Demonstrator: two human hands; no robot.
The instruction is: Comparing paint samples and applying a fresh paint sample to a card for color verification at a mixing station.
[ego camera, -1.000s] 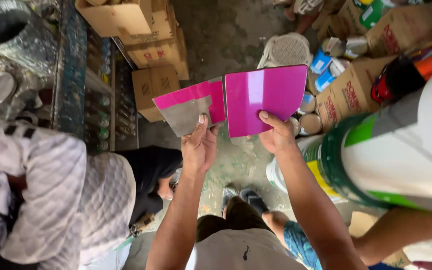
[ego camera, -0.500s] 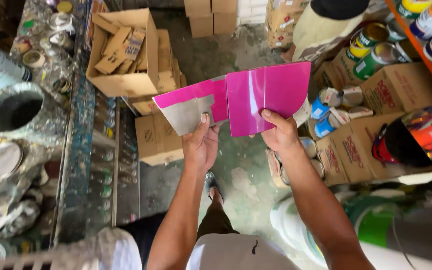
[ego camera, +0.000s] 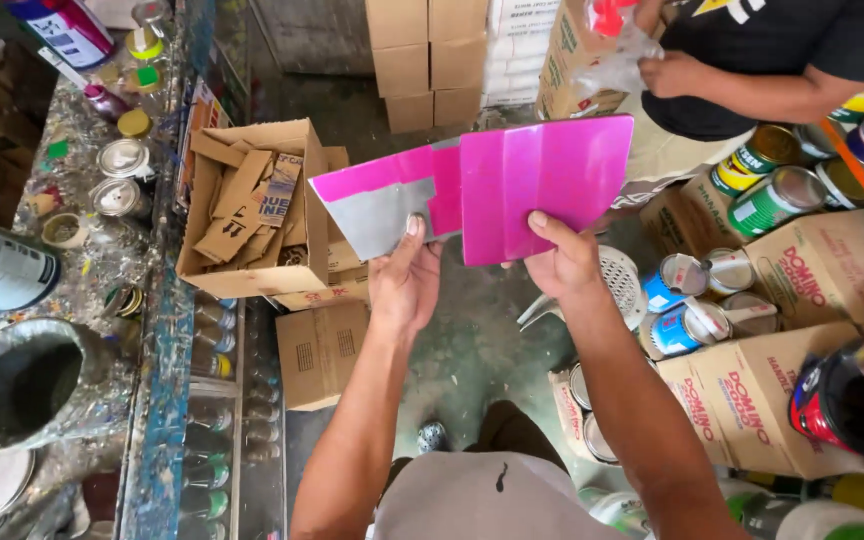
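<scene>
My left hand (ego camera: 404,283) holds up a small metal panel (ego camera: 384,205), bare grey in its lower part with a pink painted band along the top and right side. My right hand (ego camera: 560,262) holds a larger glossy pink panel (ego camera: 544,183) with one rounded corner. The two panels are side by side at chest height, their edges touching or slightly overlapping. Each thumb presses on the front face of its panel.
A paint-spattered workbench (ego camera: 157,400) with cans and a grey bucket (ego camera: 22,385) runs along the left. An open cardboard box (ego camera: 250,210) and stacked cartons (ego camera: 422,60) stand ahead. Paint cans (ego camera: 772,200) and boxes crowd the right, where another person (ego camera: 752,60) handles a bag.
My view has tilted upward and forward; the panels stay held together in both hands. The person at the lower left has left the view, and another person now shows at the top right.
</scene>
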